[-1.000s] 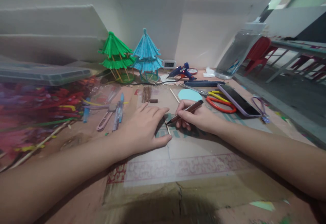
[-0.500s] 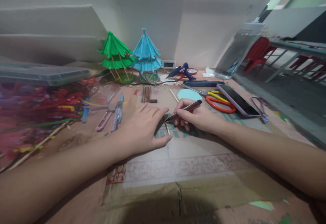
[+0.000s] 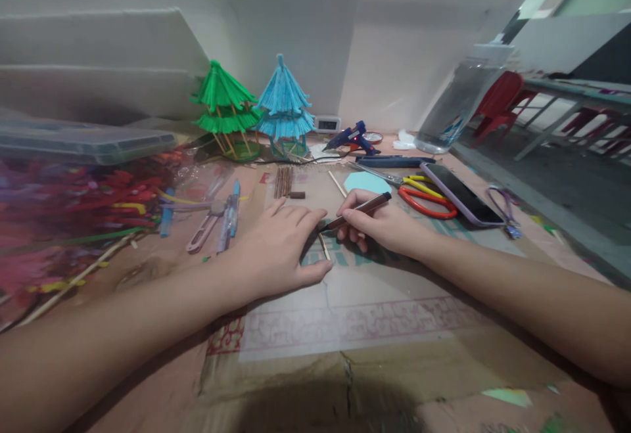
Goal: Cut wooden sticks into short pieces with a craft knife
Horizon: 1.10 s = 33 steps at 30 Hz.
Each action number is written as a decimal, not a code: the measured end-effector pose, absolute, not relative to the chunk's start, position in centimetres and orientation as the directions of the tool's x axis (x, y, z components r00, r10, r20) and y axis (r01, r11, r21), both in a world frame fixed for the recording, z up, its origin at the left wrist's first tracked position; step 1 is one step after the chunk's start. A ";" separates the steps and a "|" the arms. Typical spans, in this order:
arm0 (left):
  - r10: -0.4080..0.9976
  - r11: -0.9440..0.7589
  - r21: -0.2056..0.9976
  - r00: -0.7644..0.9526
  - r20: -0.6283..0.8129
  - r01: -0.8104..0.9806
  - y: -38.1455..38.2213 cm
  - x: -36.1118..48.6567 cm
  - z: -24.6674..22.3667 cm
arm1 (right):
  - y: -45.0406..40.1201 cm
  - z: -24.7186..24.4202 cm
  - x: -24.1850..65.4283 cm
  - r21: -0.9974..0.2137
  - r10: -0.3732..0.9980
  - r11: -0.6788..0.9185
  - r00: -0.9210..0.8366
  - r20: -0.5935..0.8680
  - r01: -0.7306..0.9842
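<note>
My right hand (image 3: 372,219) grips a brown marker (image 3: 362,213) like a pen, its dark tip pointing left onto a short thin wooden stick (image 3: 324,246). The stick lies on the mat, part of it coloured dark, its lower end pale. My left hand (image 3: 283,242) steadies it between forefinger and thumb, the thumb tip at the lower end. The forefinger hides the upper end. Beyond my left hand lies a row of brown-coloured sticks (image 3: 282,182) with the brown marker cap (image 3: 297,195) beside them. A light-blue octagonal card (image 3: 367,183) rests just past my right hand.
Green (image 3: 224,101) and blue (image 3: 284,101) tiered-roof models stand at the back. A glue gun (image 3: 352,136), orange-handled scissors (image 3: 428,203), a phone (image 3: 461,193) and a clear bottle (image 3: 451,104) are rightward. Pens (image 3: 228,219) and a plastic box (image 3: 89,144) sit leftward.
The marker tip has shifted very slightly up along the stick, toward my left forefinger. Both hands otherwise keep their places, and the view has barely moved.
</note>
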<state>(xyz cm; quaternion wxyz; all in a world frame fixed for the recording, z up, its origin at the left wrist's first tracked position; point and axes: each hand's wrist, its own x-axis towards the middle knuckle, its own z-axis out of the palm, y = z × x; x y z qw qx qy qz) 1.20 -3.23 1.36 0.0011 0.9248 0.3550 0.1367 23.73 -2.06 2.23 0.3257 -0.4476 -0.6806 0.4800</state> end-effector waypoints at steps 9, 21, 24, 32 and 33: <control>0.652 -0.750 0.087 0.713 0.258 0.655 -3.2 1.2 1.1 | -2.1 2.3 23.9 -0.951 0.914 0.083 -0.403 -0.047 0.298; 0.652 -0.751 0.089 0.714 0.254 0.654 -3.1 1.2 1.2 | -2.3 2.5 24.1 -0.949 0.900 0.105 -0.435 -0.037 0.299; 0.650 -0.753 0.092 0.713 0.263 0.652 -3.1 1.1 1.1 | -2.2 2.4 24.1 -0.949 0.893 0.106 -0.448 -0.040 0.297; 0.664 -0.739 0.112 0.691 0.285 0.664 -3.0 1.1 0.6 | -2.1 2.1 24.1 -0.948 0.885 0.097 -0.462 -0.057 0.302; 0.668 -0.737 0.123 0.686 0.290 0.665 -3.0 1.1 0.6 | -2.1 2.1 24.1 -0.948 0.886 0.096 -0.460 -0.059 0.305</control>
